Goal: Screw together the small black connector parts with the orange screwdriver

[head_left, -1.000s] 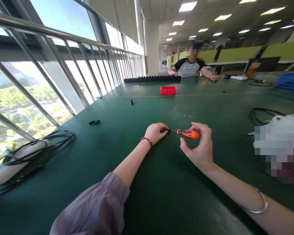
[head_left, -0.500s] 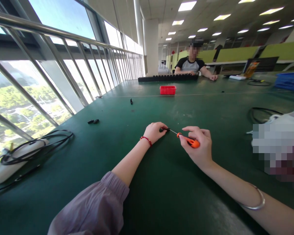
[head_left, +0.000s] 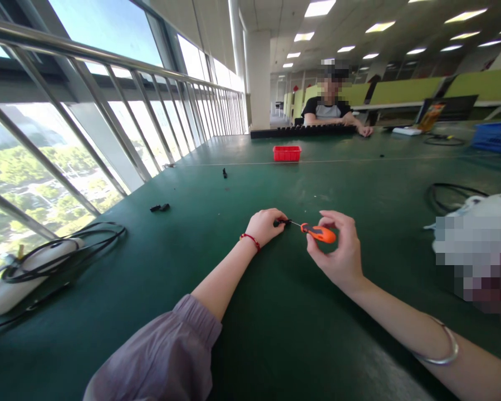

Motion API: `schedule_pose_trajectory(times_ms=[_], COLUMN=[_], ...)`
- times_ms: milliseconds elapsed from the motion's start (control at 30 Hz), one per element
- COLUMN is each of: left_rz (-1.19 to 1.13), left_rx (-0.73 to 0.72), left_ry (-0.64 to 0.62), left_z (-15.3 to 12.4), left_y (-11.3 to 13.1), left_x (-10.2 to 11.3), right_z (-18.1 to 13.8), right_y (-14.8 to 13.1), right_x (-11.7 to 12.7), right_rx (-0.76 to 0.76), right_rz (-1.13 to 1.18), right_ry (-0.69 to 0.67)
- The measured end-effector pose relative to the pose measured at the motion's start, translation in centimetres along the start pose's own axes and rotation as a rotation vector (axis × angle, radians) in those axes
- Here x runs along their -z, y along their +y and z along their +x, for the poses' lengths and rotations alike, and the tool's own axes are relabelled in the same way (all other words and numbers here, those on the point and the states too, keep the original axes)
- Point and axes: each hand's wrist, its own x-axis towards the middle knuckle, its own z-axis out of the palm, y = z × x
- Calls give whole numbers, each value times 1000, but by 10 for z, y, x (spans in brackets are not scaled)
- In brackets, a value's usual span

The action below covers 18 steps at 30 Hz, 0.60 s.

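My left hand [head_left: 265, 227] rests on the green table [head_left: 158, 267], its fingers closed on a small black part [head_left: 283, 222] whose kind I cannot make out. The shaft tip of an orange-and-black screwdriver [head_left: 320, 233] meets that part from the right. Around the screwdriver's handle curls my right hand [head_left: 341, 245], thumb below and fingers above, with the handle between them. Two small black pieces [head_left: 160, 208] lie to the left on the table, and another small black piece [head_left: 224, 173] stands farther back.
A red bin [head_left: 287, 153] and a long black strip [head_left: 303, 131] lie farther back, before a seated person [head_left: 328, 108]. At left is a white power strip with black cable [head_left: 37, 267]. A white bag [head_left: 480, 234] and blue basket [head_left: 495, 138] are at right.
The screwdriver handle has turned and lies flatter. My right fingers have loosened and spread around it. Across the table, the black strip has shifted right. My left hand stays put.
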Motion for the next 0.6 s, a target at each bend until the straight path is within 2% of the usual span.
schedule_pose_trajectory(times_ms=[67, 233, 333, 433, 600], left_rz=[-3, -4, -21, -28, -8], left_rx=[1, -13, -12, -9, -13], left_ry=[1, 14, 8, 4, 7], left_z=[0, 0, 1, 2, 1], left_y=[1, 1, 0, -1, -1], left_x=[0, 0, 0, 0, 0], right_z=[0, -1, -1, 0, -2], right_y=[0, 2, 2, 3, 1], right_x=[0, 2, 2, 2, 1], right_rx=[-5, -62, -98, -60, -44], right_rz=[1, -33, 5, 3, -28], right_ry=[27, -40, -20, -10, -74])
